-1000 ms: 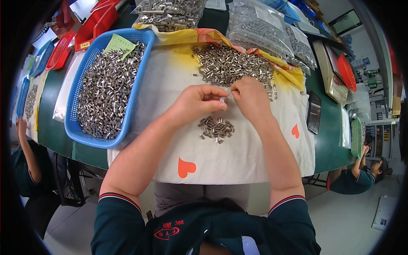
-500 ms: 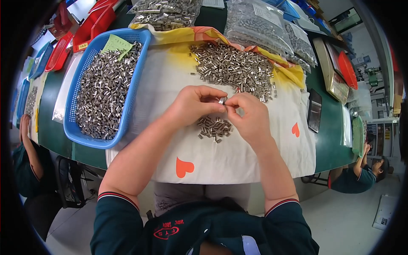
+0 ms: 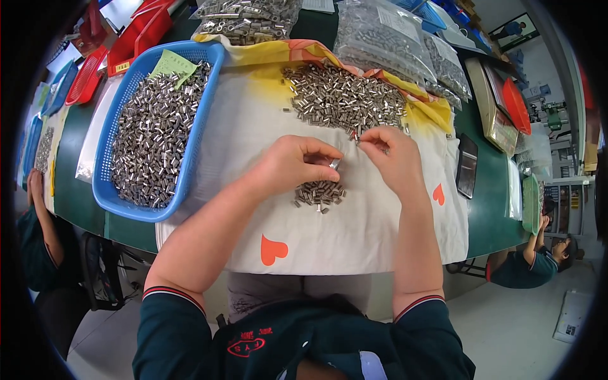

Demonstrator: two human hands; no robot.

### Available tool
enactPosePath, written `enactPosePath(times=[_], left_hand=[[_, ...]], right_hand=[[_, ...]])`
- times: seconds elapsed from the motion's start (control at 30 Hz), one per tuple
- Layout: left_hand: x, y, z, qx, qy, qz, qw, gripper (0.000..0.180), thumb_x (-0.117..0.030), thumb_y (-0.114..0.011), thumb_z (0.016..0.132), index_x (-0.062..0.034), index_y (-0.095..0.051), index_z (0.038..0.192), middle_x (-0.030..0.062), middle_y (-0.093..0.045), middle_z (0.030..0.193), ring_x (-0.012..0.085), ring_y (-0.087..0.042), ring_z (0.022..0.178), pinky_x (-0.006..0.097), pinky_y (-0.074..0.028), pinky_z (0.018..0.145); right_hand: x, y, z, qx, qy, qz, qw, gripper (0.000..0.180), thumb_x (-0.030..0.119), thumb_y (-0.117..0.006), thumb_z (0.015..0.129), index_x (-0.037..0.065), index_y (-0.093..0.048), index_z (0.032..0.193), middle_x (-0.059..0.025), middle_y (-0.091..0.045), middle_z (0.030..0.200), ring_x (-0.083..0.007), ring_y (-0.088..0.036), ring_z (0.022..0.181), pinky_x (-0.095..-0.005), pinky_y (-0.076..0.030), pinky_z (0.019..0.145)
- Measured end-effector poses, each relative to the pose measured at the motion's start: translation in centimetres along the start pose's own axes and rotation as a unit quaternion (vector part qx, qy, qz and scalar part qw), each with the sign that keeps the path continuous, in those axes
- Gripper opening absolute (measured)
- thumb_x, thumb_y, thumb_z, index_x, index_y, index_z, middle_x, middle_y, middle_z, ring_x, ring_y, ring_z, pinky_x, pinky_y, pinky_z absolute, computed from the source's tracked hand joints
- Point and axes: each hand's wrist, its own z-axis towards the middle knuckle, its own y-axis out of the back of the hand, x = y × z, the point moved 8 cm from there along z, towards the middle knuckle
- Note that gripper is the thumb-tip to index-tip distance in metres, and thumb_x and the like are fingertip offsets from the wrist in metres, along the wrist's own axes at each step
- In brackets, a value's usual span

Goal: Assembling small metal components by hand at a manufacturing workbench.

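Note:
Between the thumb and forefinger of my left hand (image 3: 285,166) is a shiny metal piece (image 3: 334,163), short and ring-like. Below those fingers lies a small heap of little metal cylinders (image 3: 322,192), partly hidden by the hand. My right hand (image 3: 399,161) is at the near edge of a larger pile of similar metal cylinders (image 3: 345,95). Its thumb and forefinger are pinched together beside a cylinder there; whether they grip it, I cannot tell. Both piles rest on a white cloth (image 3: 342,244) with orange hearts.
A blue basket (image 3: 213,95) full of metal cylinders and a green slip stands left. Clear bags (image 3: 380,41) of metal parts sit behind the cloth's yellow edge. A dark phone (image 3: 467,166) lies right. Red trays (image 3: 142,35) are far left. Other people sit at both sides.
My right hand has moved away from the left, up and to the right, to the large pile's edge. My left hand keeps its metal piece and has dropped slightly nearer.

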Motion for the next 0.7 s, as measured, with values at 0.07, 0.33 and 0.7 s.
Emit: enactPosePath(times=[0.07,0.33,0.7], left_hand=[[0.2,0.0,0.0,0.005,0.001,-0.016,1.0,0.029,-0.008,-0.07,0.071,0.0005,-0.061,0.098,0.0024,-0.062,0.083,0.006,-0.055,0.073,0.019,-0.046,0.065],[0.6,0.7,0.1,-0.004,0.021,-0.158,0.987,0.029,-0.003,-0.062,0.077,0.0015,-0.056,0.105,0.0024,-0.06,0.084,0.0074,-0.057,0.077,0.02,-0.047,0.068],[0.5,0.8,0.7,-0.023,0.0,-0.163,0.986,0.032,-0.002,-0.064,0.074,0.0032,-0.056,0.105,0.0056,-0.061,0.087,0.0079,-0.057,0.078,0.02,-0.047,0.07]], right_hand=[[0.2,-0.8,1.2,-0.002,0.073,-0.089,0.993,0.008,0.007,-0.059,0.071,0.003,-0.061,0.078,-0.0067,-0.059,0.077,-0.0193,-0.056,0.074,-0.0296,-0.044,0.067],[1.4,-3.9,1.9,0.012,0.176,-0.31,0.934,0.003,0.007,-0.057,0.069,0.006,-0.059,0.07,-0.0078,-0.057,0.078,-0.0265,-0.053,0.08,-0.0368,-0.041,0.069],[1.9,-2.3,-1.1,0.018,0.035,0.13,0.991,0.01,0.0,-0.061,0.071,0.002,-0.062,0.081,-0.004,-0.06,0.078,-0.0114,-0.055,0.071,-0.0221,-0.043,0.067]])
